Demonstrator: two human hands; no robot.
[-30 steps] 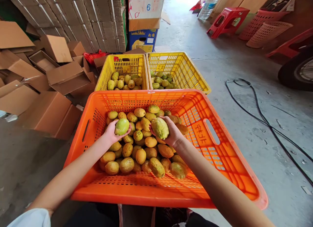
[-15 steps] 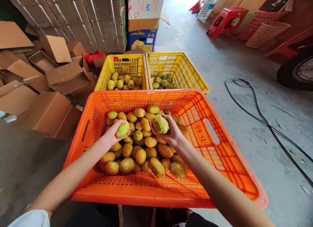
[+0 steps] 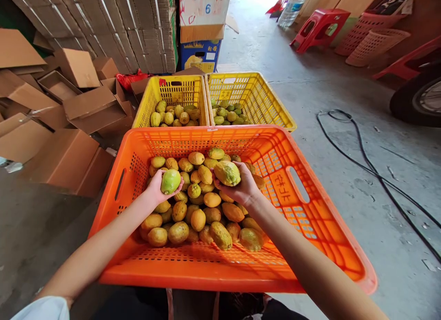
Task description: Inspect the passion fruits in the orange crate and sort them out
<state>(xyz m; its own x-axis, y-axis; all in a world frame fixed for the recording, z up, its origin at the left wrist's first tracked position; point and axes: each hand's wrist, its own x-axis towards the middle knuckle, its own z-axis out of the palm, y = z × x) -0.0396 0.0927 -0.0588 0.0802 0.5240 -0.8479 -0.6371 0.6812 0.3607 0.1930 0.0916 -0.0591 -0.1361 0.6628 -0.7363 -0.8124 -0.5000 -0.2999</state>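
Note:
In my left hand (image 3: 157, 188), palm up with fingers curled round it, rests a smooth green lemon (image 3: 170, 181). My right hand (image 3: 246, 187) cradles a larger, bumpy yellow-green lemon (image 3: 227, 173), its skin ridged and knobbly. Both hands are above the pile of yellow lemons (image 3: 212, 200) inside a big orange plastic crate (image 3: 220, 283). The pile mixes smooth oval fruit with rough, longer ones, some tinged green. Part of the heap is hidden behind my hands and forearms.
Behind the orange crate stand two yellow crates (image 3: 255, 97) holding more yellow and green fruit. Opened cardboard boxes (image 3: 65, 159) lie on the left. A black hose (image 3: 365, 157) runs over the floor to the right, near a wheel (image 3: 423, 99). A red stool (image 3: 320, 28) stands farther back.
Both lemons have turned in my hands, showing more of their surfaces; the left hand's fingers have opened out beneath its fruit. The pile and crates look unchanged.

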